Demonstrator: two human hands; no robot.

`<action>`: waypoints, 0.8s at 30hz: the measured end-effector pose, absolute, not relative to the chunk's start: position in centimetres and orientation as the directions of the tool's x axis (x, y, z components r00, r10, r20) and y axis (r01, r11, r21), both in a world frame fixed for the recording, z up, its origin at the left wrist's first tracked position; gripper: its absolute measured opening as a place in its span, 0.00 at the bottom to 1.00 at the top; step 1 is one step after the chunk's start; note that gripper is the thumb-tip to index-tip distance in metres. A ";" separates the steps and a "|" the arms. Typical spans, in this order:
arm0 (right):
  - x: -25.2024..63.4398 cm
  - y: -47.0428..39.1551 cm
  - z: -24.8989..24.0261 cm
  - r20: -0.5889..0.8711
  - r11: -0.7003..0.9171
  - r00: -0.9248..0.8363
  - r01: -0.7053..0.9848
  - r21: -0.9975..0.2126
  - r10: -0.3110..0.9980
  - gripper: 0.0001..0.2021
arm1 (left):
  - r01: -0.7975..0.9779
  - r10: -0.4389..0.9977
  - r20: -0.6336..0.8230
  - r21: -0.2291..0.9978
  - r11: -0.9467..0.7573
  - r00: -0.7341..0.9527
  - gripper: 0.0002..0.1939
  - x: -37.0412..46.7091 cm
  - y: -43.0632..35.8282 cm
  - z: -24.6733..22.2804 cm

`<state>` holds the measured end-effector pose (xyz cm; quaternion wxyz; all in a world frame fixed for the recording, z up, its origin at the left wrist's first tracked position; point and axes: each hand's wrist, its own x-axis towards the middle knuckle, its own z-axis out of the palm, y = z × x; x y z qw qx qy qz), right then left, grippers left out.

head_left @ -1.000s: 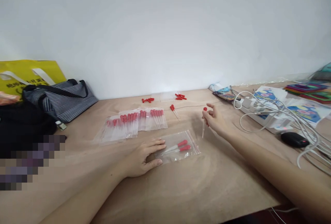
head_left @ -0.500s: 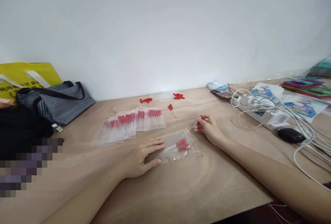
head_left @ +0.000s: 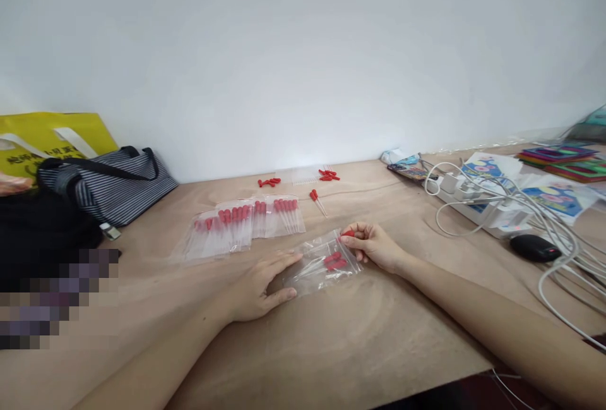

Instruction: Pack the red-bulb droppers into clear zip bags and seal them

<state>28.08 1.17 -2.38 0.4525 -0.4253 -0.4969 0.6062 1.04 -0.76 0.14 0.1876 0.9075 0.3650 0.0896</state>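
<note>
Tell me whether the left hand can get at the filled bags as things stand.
Probably yes: the filled bags lie just beyond the left hand, and nothing visible stands between. It would likely have to leave the nearer bag at its fingertips.

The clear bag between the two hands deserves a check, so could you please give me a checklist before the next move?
1. Left hand at the clear bag's left edge: ok.
2. Right hand holding a dropper by its red bulb: ok.
3. Held dropper fully inside: not ok, its bulb is in the fingers at the bag's right end.
4. Two other droppers lying in the bag: ok.
5. Held dropper's tip between the bag's layers: cannot tell.
</note>
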 end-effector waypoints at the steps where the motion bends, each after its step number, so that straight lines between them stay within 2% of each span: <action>1: 28.3 1.3 -2.4 -0.083 -0.113 -0.238 -0.112 -0.987 0.968 0.17 | 0.627 0.696 0.031 0.408 -0.664 0.717 0.27 1.0 -0.7 0.1; 6: 28.7 1.7 -2.2 -0.142 -0.170 -0.311 -0.065 -0.983 0.940 0.16 | 0.629 0.697 0.026 0.408 -0.661 0.716 0.27 1.0 -0.8 0.1; 13: 28.3 1.3 -1.7 -0.089 -0.050 -0.513 0.090 -0.995 0.854 0.12 | 0.651 0.710 0.009 0.392 -0.650 0.704 0.27 1.0 -0.8 0.0; 21: 27.4 1.5 -2.4 -0.089 -0.045 -0.285 0.158 -0.986 0.954 0.12 | 0.652 0.708 0.003 0.388 -0.652 0.706 0.27 1.2 -0.7 0.3; 24: 27.2 1.6 -2.7 -0.083 -0.034 -0.271 0.181 -0.983 0.959 0.11 | 0.631 0.692 0.019 0.391 -0.670 0.722 0.26 1.2 -0.7 0.2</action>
